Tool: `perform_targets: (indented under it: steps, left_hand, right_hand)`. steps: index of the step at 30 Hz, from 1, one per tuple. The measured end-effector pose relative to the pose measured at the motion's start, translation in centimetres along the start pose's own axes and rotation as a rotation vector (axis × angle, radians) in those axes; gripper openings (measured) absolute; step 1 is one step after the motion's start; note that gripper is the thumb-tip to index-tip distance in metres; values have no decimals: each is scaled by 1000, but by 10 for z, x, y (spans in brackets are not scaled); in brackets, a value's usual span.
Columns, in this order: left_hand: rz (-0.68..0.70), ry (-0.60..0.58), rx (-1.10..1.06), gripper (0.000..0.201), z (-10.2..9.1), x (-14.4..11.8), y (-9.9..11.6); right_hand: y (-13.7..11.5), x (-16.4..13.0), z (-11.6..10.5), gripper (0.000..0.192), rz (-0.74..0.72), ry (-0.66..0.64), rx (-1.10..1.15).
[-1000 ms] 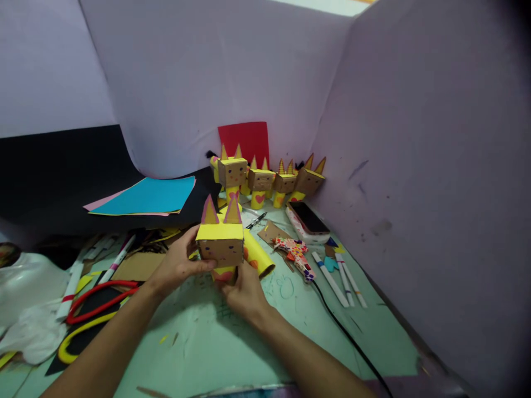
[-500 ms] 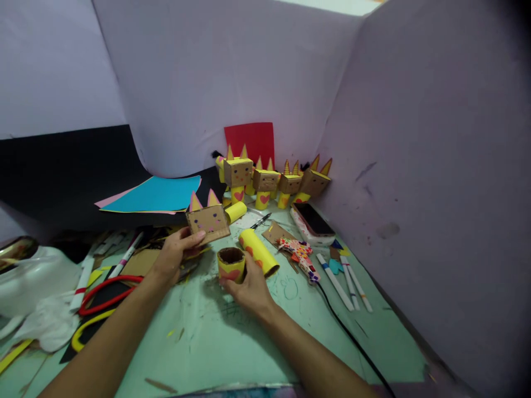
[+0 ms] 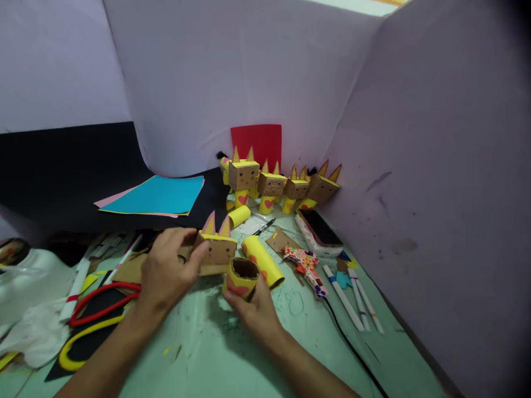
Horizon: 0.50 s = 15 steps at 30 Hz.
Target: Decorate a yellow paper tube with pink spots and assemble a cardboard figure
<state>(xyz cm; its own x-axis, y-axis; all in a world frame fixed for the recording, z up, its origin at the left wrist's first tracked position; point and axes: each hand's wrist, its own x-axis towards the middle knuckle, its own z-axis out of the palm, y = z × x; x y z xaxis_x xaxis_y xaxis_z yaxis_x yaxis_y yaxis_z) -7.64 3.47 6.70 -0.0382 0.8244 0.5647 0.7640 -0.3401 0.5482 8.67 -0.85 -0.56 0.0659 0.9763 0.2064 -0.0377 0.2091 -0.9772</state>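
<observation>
You are working in dim, soft light; your right hand is shadowing the table toward its near edge.

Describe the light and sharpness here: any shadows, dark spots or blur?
Head view: soft shadow on the green table below the right hand; head view: held yellow tube dark inside; head view: upper right corner nearly black; head view: far figures slightly soft.
</observation>
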Motion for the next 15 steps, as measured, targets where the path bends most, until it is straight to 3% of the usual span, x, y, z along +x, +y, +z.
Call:
perform_targets:
  steps: [3, 7, 10, 15]
  left_hand:
    - [172, -137, -163, 36, 9, -22, 17]
    - [322, -183, -42, 59, 27, -45, 26]
    - [353, -113, 57, 64, 33, -52, 26]
    - [348, 134, 59, 50, 31, -60, 19]
  right_hand:
    - [1, -1, 1, 47, -101, 10, 60]
    - [0, -4, 6, 39, -211, -3, 129]
    - [6, -7, 9, 41, -161, 28, 142]
    - [21, -9, 9, 51, -94, 74, 185]
